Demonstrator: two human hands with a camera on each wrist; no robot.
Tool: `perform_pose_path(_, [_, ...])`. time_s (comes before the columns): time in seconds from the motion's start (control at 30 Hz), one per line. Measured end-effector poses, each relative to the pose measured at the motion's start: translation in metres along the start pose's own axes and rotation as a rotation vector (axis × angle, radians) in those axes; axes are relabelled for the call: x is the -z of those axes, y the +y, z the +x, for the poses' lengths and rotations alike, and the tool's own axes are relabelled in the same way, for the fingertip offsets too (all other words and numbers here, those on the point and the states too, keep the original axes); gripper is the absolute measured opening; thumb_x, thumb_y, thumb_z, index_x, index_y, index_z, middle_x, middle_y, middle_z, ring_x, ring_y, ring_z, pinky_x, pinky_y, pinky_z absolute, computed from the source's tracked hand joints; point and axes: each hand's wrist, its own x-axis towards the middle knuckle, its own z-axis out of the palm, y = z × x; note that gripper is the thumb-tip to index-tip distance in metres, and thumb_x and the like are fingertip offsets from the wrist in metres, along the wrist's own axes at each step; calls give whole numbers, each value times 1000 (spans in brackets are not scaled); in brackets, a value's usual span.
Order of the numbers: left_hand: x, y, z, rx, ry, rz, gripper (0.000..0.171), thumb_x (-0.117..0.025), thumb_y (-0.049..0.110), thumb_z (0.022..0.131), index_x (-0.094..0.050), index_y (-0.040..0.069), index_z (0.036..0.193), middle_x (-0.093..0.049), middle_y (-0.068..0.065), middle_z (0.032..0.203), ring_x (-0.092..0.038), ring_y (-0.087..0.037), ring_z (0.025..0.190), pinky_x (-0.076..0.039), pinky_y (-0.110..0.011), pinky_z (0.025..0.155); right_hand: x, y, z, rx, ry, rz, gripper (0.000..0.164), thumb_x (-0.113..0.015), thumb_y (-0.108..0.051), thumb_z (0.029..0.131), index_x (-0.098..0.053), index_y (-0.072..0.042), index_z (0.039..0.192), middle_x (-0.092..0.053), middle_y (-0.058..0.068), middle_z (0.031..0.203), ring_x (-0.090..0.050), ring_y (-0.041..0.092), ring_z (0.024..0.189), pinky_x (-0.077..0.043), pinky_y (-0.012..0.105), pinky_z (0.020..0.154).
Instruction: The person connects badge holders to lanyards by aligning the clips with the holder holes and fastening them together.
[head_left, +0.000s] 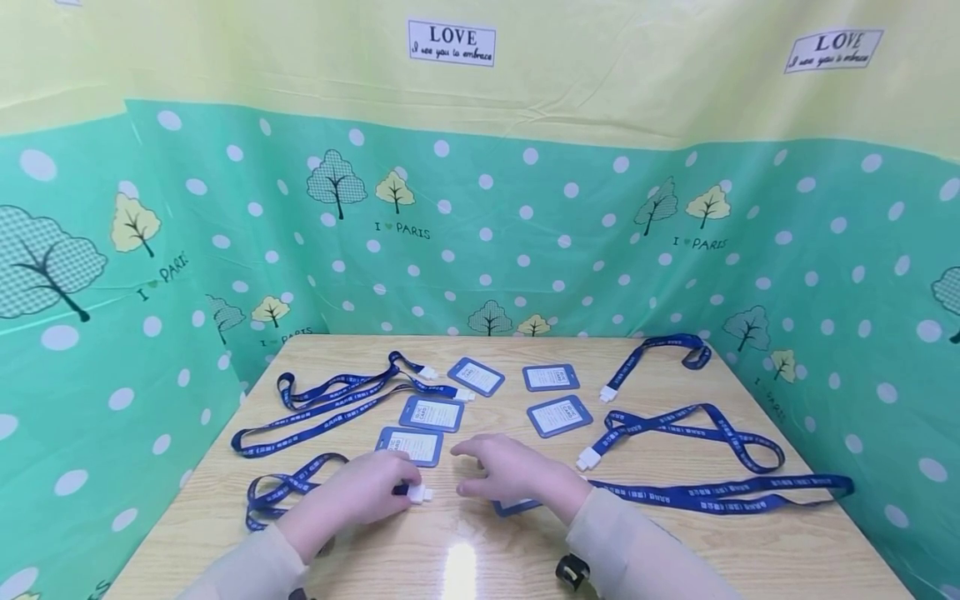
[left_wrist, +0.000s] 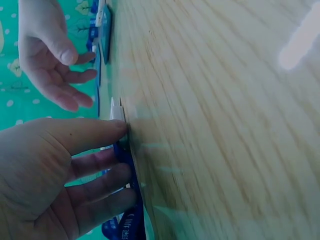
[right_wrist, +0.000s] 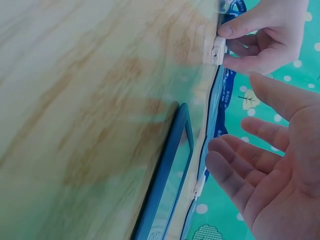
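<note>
My left hand (head_left: 367,492) pinches the white plastic clip (head_left: 417,494) of a blue lanyard (head_left: 281,492) between thumb and fingers, low over the wooden table. In the left wrist view, the lanyard's strap (left_wrist: 131,220) runs beneath the other fingers. To its right my right hand (head_left: 513,473) hovers with fingers spread and nothing in them. Below that hand lies a blue-framed badge holder (head_left: 516,507), mostly hidden in the head view; its edge (right_wrist: 167,175) shows in the right wrist view. Another badge holder (head_left: 412,446) lies just beyond my left hand.
Several more badge holders lie farther back, such as one card (head_left: 551,377) at the rear. Two lanyards (head_left: 315,421) lie at the left. More lanyards (head_left: 705,425) with white clips lie at the right. A green dotted curtain (head_left: 517,250) hangs behind the table (head_left: 420,558).
</note>
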Motion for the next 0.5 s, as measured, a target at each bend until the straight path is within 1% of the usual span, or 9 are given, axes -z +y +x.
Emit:
perform_pose_path(0.1, [2, -4, -2, 29, -4, -13, 26, -83, 28, 84, -78, 23, 108, -71, 5, 111, -67, -22, 107, -55, -48, 94, -1, 1, 2, -1, -4, 11, 59, -75, -40, 92, -58, -16, 144, -62, -2, 139, -64, 19, 115, -54, 35, 96])
perform_pose_path(0.17, [3, -6, -3, 47, -7, -18, 26, -84, 27, 84, -78, 23, 108, -71, 4, 110, -67, -23, 107, -55, -49, 94, -2, 0, 3, -1, -7, 11, 59, -75, -40, 92, -58, -16, 143, -62, -2, 139, -64, 17, 115, -54, 35, 97])
perform_pose_path(0.33, [6, -12, -6, 78, -16, -20, 26, -84, 28, 84, -79, 23, 109, -71, 5, 108, -67, -21, 104, -56, -47, 92, -5, -2, 7, 7, -12, -2, 59, -76, -41, 91, -59, -18, 143, -62, -5, 139, -61, 13, 118, -51, 35, 101])
perform_pose_path(0.5, [7, -20, -10, 98, -14, 6, 26, -83, 30, 84, -80, 23, 109, -71, 3, 106, -67, -20, 101, -57, -45, 90, -9, -5, 9, 22, -16, -10, 58, -75, -42, 92, -59, -19, 143, -61, -5, 139, -59, 12, 122, -49, 34, 104])
